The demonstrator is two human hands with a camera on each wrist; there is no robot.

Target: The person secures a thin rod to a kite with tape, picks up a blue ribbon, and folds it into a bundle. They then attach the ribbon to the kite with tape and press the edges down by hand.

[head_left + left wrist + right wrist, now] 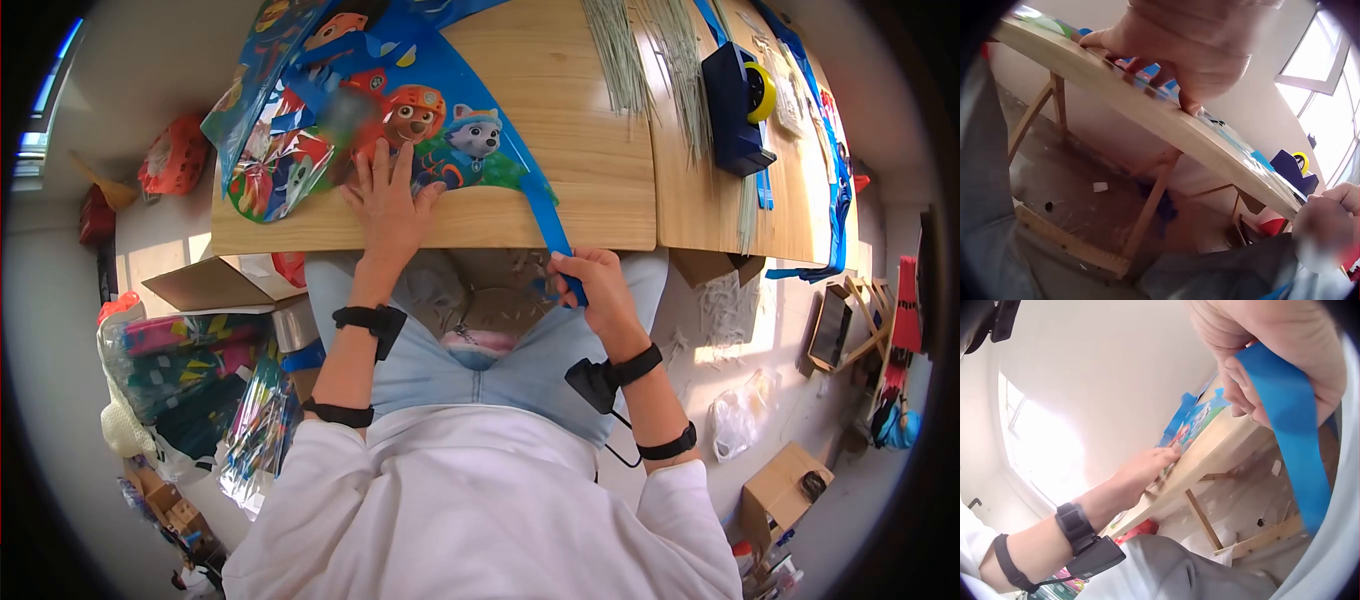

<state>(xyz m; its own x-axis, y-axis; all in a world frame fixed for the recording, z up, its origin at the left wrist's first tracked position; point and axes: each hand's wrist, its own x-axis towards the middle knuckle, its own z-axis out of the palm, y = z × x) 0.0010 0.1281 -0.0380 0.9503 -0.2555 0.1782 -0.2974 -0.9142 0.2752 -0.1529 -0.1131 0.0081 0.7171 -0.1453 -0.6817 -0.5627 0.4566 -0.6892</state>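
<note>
A glossy plastic sheet [470,150] printed with cartoon dogs lies on the wooden table, its lower edge near the table's front. My left hand [388,210] rests on it with fingers spread, and the left wrist view shows its fingertips down at the table edge. From the sheet's right corner a flat blue ribbon [545,215] runs over the front edge toward my lap. My right hand [603,288] pinches that ribbon just off the table, and in the right wrist view the ribbon's tail [1294,425] hangs below the fingers.
Bundles of thin pale sticks [680,75] lie at the back right of the table [590,190]. Beside them stands a dark blue tape dispenser [728,110] with a yellow roll. An open cardboard box [220,285] and packed colourful items [180,360] sit at my left, below table height.
</note>
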